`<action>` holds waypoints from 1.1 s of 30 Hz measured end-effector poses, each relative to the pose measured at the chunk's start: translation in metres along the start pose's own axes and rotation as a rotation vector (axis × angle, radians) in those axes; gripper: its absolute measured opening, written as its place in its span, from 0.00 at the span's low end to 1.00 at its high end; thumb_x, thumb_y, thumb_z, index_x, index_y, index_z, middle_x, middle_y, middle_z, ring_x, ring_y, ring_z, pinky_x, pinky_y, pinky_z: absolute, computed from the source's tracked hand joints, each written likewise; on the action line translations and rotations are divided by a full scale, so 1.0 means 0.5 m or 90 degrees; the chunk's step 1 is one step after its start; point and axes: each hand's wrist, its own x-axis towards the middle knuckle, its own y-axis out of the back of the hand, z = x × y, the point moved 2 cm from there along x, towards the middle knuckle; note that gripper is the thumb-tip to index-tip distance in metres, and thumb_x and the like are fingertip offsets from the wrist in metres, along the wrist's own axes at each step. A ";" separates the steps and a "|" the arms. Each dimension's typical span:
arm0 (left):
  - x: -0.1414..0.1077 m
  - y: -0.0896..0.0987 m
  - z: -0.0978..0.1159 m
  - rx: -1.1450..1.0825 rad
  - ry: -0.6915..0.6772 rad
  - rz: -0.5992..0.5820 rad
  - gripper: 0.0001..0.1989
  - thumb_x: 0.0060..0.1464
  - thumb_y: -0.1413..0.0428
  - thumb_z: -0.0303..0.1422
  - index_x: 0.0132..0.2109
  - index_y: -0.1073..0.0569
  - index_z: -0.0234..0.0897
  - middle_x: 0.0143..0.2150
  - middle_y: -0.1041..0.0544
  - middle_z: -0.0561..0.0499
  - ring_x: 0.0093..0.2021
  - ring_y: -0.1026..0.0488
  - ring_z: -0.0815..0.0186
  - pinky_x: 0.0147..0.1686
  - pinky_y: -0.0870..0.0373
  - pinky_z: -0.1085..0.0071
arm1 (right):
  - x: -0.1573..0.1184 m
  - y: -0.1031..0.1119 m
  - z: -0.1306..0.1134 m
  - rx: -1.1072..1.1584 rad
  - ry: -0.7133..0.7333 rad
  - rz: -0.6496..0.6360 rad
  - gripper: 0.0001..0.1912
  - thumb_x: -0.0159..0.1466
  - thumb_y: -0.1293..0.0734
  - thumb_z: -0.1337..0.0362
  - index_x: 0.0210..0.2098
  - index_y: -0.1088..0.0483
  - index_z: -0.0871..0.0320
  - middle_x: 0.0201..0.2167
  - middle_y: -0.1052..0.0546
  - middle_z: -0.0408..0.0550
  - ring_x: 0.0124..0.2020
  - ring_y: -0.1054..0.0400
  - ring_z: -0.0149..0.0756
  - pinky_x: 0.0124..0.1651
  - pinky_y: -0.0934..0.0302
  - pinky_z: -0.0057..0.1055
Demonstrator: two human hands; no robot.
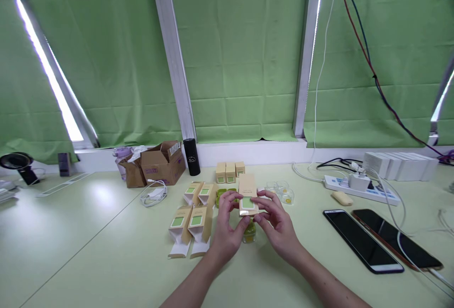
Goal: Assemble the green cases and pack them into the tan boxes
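A small tan box [247, 186] with a green label is held up between my two hands. My left hand [229, 223] pinches its left edge with thumb and fingers. On the opposite edge, the fingers of my right hand [278, 223] are closed. Just below the box stands a small clear jar with green contents [249, 233], partly covered by my fingers. To the left, several tan boxes [197, 220] lie with end flaps open. Behind them, three upright tan boxes [230, 173] stand together. Green pieces [222, 193] sit partly hidden behind my left hand.
Clear plastic cups [282, 191] stand behind my right hand. Two phones [363, 242] and a power strip [362, 189] with cables lie at right. A cardboard box [163, 163], a black bottle [191, 157] and a white charger [155, 193] are at back left.
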 end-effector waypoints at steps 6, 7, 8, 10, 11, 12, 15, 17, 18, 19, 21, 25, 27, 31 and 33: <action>-0.001 -0.002 -0.002 0.007 0.009 0.017 0.17 0.63 0.40 0.38 0.57 0.32 0.44 0.60 0.36 0.43 0.63 0.34 0.51 0.58 0.29 0.55 | 0.000 -0.001 0.000 -0.005 -0.007 0.009 0.16 0.71 0.32 0.53 0.55 0.24 0.47 0.62 0.39 0.54 0.54 0.28 0.44 0.50 0.24 0.39; -0.001 -0.002 -0.002 0.006 0.010 0.019 0.17 0.63 0.40 0.38 0.56 0.31 0.44 0.60 0.35 0.43 0.63 0.34 0.51 0.58 0.29 0.55 | 0.000 -0.001 0.000 -0.005 -0.008 0.009 0.16 0.71 0.32 0.53 0.55 0.24 0.47 0.62 0.39 0.54 0.54 0.28 0.44 0.50 0.24 0.39; -0.001 -0.002 -0.001 0.005 0.011 0.021 0.17 0.62 0.40 0.38 0.56 0.31 0.45 0.59 0.35 0.43 0.62 0.33 0.52 0.58 0.28 0.55 | 0.000 -0.001 0.000 -0.005 -0.010 0.008 0.16 0.71 0.32 0.52 0.55 0.24 0.47 0.62 0.38 0.54 0.54 0.27 0.44 0.50 0.24 0.39; -0.001 -0.002 -0.001 0.002 0.012 0.022 0.17 0.63 0.40 0.37 0.56 0.31 0.45 0.59 0.35 0.43 0.61 0.33 0.52 0.57 0.28 0.55 | 0.000 -0.001 0.001 -0.003 -0.012 0.008 0.16 0.71 0.32 0.52 0.55 0.24 0.47 0.62 0.38 0.54 0.54 0.27 0.44 0.50 0.24 0.40; -0.001 -0.002 -0.002 0.001 0.012 0.021 0.17 0.63 0.40 0.37 0.56 0.31 0.45 0.60 0.35 0.44 0.61 0.33 0.52 0.57 0.28 0.55 | 0.000 -0.001 0.001 -0.002 -0.013 0.007 0.16 0.71 0.32 0.52 0.55 0.24 0.47 0.62 0.38 0.54 0.53 0.27 0.44 0.50 0.23 0.40; -0.002 -0.002 -0.002 0.001 0.013 0.022 0.17 0.63 0.40 0.37 0.56 0.31 0.45 0.60 0.35 0.44 0.61 0.32 0.53 0.57 0.28 0.55 | -0.001 0.000 0.002 -0.001 -0.013 0.007 0.16 0.71 0.32 0.52 0.55 0.24 0.47 0.62 0.38 0.54 0.53 0.26 0.43 0.50 0.23 0.40; -0.002 -0.002 -0.002 0.002 0.015 0.026 0.16 0.63 0.40 0.37 0.56 0.31 0.45 0.59 0.35 0.44 0.59 0.31 0.53 0.56 0.27 0.56 | -0.001 0.001 0.005 -0.002 -0.013 0.009 0.16 0.71 0.32 0.52 0.55 0.24 0.48 0.62 0.39 0.54 0.53 0.26 0.43 0.50 0.23 0.40; -0.001 -0.002 -0.001 0.002 0.019 0.028 0.16 0.62 0.40 0.38 0.55 0.30 0.45 0.58 0.35 0.44 0.58 0.31 0.54 0.55 0.27 0.56 | 0.000 0.001 0.005 -0.001 -0.013 0.009 0.17 0.70 0.32 0.51 0.55 0.24 0.48 0.62 0.38 0.54 0.53 0.27 0.44 0.50 0.23 0.40; 0.000 -0.002 -0.001 0.002 0.021 0.029 0.16 0.62 0.40 0.38 0.55 0.30 0.45 0.58 0.35 0.44 0.58 0.31 0.54 0.55 0.27 0.57 | 0.000 0.001 0.005 0.000 -0.013 0.010 0.17 0.70 0.32 0.51 0.55 0.24 0.48 0.62 0.38 0.54 0.53 0.27 0.44 0.50 0.23 0.40; 0.000 -0.002 -0.001 0.002 0.023 0.028 0.15 0.62 0.40 0.38 0.55 0.30 0.44 0.57 0.35 0.45 0.57 0.30 0.54 0.54 0.27 0.57 | 0.000 0.001 0.004 0.001 -0.013 0.009 0.16 0.70 0.32 0.51 0.55 0.23 0.48 0.62 0.38 0.54 0.53 0.26 0.44 0.49 0.23 0.40; 0.001 -0.002 -0.001 0.002 0.023 0.027 0.14 0.63 0.40 0.38 0.54 0.30 0.44 0.56 0.34 0.45 0.56 0.30 0.55 0.53 0.26 0.58 | 0.000 0.000 0.002 0.000 -0.015 0.009 0.16 0.70 0.32 0.51 0.54 0.23 0.48 0.61 0.38 0.54 0.51 0.26 0.43 0.49 0.23 0.40; 0.002 -0.002 -0.002 0.010 0.022 0.032 0.13 0.63 0.41 0.39 0.52 0.30 0.43 0.54 0.34 0.45 0.54 0.30 0.56 0.52 0.26 0.59 | -0.001 -0.001 -0.001 -0.004 -0.017 0.007 0.15 0.71 0.32 0.52 0.53 0.22 0.48 0.61 0.37 0.53 0.49 0.25 0.40 0.49 0.23 0.39; 0.001 -0.002 -0.001 0.009 0.025 0.033 0.13 0.63 0.40 0.39 0.52 0.30 0.43 0.54 0.34 0.45 0.53 0.30 0.56 0.52 0.26 0.59 | -0.001 0.000 -0.002 -0.007 -0.017 0.009 0.15 0.71 0.32 0.52 0.53 0.22 0.48 0.60 0.37 0.53 0.51 0.26 0.41 0.49 0.23 0.39; -0.001 0.000 0.005 -0.024 0.017 0.006 0.16 0.63 0.42 0.42 0.54 0.31 0.43 0.57 0.35 0.43 0.56 0.30 0.55 0.56 0.28 0.55 | -0.001 0.000 -0.008 -0.024 -0.007 0.002 0.15 0.71 0.33 0.52 0.54 0.23 0.48 0.61 0.37 0.54 0.57 0.29 0.45 0.52 0.25 0.39; -0.002 0.002 0.008 -0.027 0.011 -0.005 0.16 0.65 0.44 0.42 0.57 0.32 0.44 0.60 0.36 0.41 0.61 0.32 0.53 0.61 0.31 0.53 | -0.001 0.000 -0.011 -0.041 0.004 0.003 0.16 0.71 0.33 0.52 0.55 0.23 0.48 0.61 0.37 0.55 0.58 0.30 0.46 0.54 0.26 0.40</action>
